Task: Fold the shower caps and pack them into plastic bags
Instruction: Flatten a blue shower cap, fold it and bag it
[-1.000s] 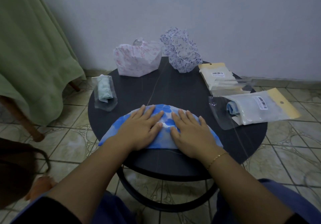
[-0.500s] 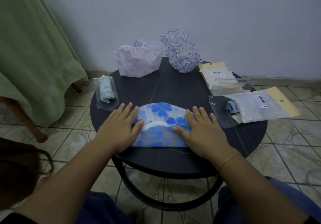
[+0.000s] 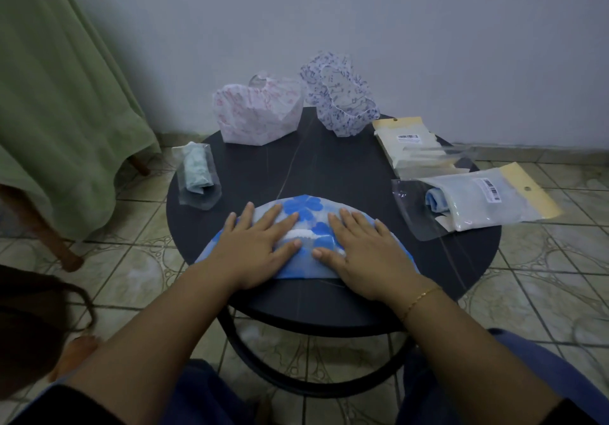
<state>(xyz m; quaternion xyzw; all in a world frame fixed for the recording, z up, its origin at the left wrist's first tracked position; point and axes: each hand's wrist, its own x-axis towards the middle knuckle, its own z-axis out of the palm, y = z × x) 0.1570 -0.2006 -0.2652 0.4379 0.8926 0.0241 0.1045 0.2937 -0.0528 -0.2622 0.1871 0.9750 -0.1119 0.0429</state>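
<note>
Currently, both hands are lying flat, fingers straight and spread, on the blue-flowered shower cap, which is resting folded into a half-round shape on the near part of the round black table. The left hand is pressing its left portion and the right hand its right portion; neither is pinching or curling round anything, and the thumbs are pointing toward each other near the white elastic band at the cap's middle. A pink-printed cap and a purple-printed cap are standing unfolded at the far edge, just beside each other. A rolled cap in a clear bag is lying at the left edge. Two flat plastic packets are lying at the right. A gold bracelet is sitting on the right wrist.
</note>
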